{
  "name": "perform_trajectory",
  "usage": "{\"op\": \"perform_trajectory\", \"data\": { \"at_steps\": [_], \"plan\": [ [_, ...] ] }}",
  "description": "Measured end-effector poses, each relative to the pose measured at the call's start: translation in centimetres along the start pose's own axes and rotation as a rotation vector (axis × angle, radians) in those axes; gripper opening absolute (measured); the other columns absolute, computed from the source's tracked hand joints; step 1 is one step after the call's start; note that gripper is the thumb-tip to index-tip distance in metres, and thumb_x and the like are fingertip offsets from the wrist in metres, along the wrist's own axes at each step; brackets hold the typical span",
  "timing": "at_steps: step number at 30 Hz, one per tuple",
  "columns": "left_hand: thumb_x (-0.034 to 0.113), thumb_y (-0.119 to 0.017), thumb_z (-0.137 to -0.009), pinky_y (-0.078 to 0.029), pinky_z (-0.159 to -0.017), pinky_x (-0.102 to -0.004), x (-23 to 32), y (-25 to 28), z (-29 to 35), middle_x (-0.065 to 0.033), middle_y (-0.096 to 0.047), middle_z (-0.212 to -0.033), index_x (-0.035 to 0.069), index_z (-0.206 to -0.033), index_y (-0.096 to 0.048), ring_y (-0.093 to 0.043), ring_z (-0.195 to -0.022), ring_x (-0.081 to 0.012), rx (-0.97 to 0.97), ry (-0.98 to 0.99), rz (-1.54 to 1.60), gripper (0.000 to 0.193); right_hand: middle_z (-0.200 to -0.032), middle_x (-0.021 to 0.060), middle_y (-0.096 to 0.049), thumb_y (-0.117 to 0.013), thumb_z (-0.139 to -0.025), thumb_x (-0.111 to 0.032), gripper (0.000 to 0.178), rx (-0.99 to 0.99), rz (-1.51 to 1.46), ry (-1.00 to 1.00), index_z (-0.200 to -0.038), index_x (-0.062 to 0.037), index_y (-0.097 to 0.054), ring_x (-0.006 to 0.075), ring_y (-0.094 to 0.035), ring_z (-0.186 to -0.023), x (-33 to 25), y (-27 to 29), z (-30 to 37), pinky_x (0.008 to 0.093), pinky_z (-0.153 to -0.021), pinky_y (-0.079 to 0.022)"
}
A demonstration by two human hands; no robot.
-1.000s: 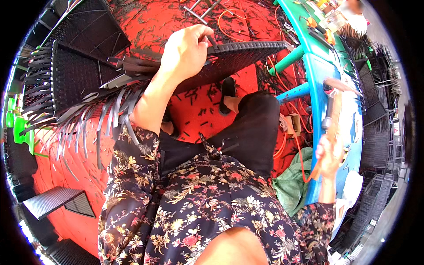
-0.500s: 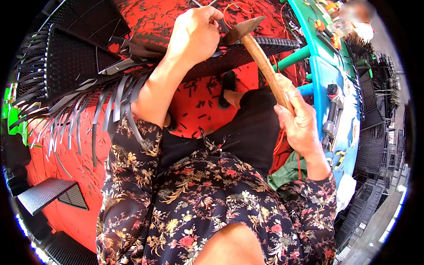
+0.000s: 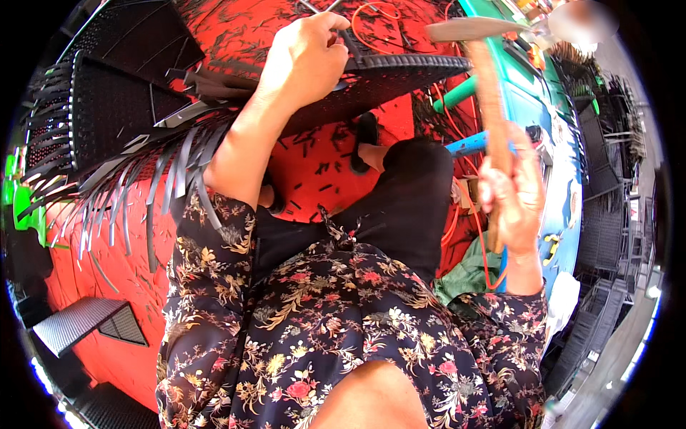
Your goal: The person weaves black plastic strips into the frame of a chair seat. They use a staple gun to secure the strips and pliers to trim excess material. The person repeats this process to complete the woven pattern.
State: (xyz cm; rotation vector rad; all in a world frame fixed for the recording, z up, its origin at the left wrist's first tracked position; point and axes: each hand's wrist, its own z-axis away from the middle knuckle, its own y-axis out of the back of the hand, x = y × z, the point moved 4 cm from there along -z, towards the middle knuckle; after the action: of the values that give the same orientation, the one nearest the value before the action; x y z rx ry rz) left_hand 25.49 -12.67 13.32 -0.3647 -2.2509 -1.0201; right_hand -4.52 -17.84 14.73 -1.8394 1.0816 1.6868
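Fingers (image 3: 486, 189) of the right hand (image 3: 516, 194) wrap a raised, brown wooden-handled hammer (image 3: 489, 89), left hand (image 3: 304, 66) curling, hold unclear, at the far black woven panel (image 3: 382, 84), apparently mid-hammering, which calls for steady aim.

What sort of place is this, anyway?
Probably a workshop for weaving, perhaps of furniture: there's a hammer held up, a black woven panel, long loose strips hanging in a fringe, and dark offcuts scattered over the red floor.
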Motion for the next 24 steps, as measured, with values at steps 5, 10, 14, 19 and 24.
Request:
{"op": "perform_trajectory", "data": {
  "at_steps": [5,10,14,19,24],
  "plan": [
    [0.014,-0.065,-0.078,-0.048,-0.09,-0.0348,-0.5,-0.2,-0.4,-0.018,-0.067,-0.109,0.009,-0.126,-0.058,-0.063,-0.105,-0.0264,-0.208,-0.033,-0.026,0.049,-0.082,0.0039,-0.054,-0.053,-0.094,-0.005,0.049,0.521,0.226,-0.003,-0.14,-0.0028,-0.037,0.0064,-0.05,-0.059,2.9,13.5,5.2,0.0192,-0.048,-0.042],
    [-0.002,-0.059,-0.079,-0.038,-0.066,-0.0176,-2.9,-0.9,-0.5,0.0024,-0.055,-0.081,0.004,-0.133,-0.051,-0.047,-0.072,-0.005,-0.241,0.086,0.103,0.055,-0.074,0.0047,-0.058,-0.058,-0.089,-0.006,0.039,0.965,0.758,-0.421,-0.127,-0.0078,-0.051,0.0121,-0.055,-0.056,10.7,29.0,18.1,0.0272,-0.051,-0.047],
    [0.007,-0.067,-0.078,-0.044,-0.072,-0.0198,-6.6,-1.2,-1.9,-0.0013,-0.063,-0.079,-0.004,-0.135,-0.044,-0.054,-0.073,-0.007,-0.126,0.103,0.154,0.062,-0.085,0.0187,-0.066,-0.062,-0.084,-0.015,0.038,0.969,1.229,-0.833,-0.121,-0.0068,-0.055,0.0342,-0.065,-0.076,16.1,36.4,29.1,0.0439,-0.074,-0.051],
    [0.011,-0.073,-0.077,-0.043,-0.082,-0.0213,-8.4,0.1,-2.3,-0.0072,-0.066,-0.091,-0.009,-0.133,-0.044,-0.058,-0.084,-0.0094,-0.072,0.225,0.082,0.066,-0.101,0.0225,-0.066,-0.061,-0.085,-0.027,0.039,0.67,1.639,-0.98,-0.119,-0.006,-0.056,0.0384,-0.062,-0.099,14.3,31.3,26.4,0.046,-0.087,-0.048],
    [0.0,-0.067,-0.081,-0.043,-0.082,-0.0203,-9.6,-0.1,-2.9,-0.0026,-0.066,-0.091,-0.006,-0.13,-0.049,-0.057,-0.084,-0.0064,-0.15,0.244,0.266,0.052,-0.108,0.024,-0.063,-0.055,-0.088,-0.048,0.057,0.704,1.312,-0.754,-0.117,0.001,-0.059,0.0391,-0.059,-0.105,14.9,35.1,20.6,0.0453,-0.091,-0.045]
  ]
}}
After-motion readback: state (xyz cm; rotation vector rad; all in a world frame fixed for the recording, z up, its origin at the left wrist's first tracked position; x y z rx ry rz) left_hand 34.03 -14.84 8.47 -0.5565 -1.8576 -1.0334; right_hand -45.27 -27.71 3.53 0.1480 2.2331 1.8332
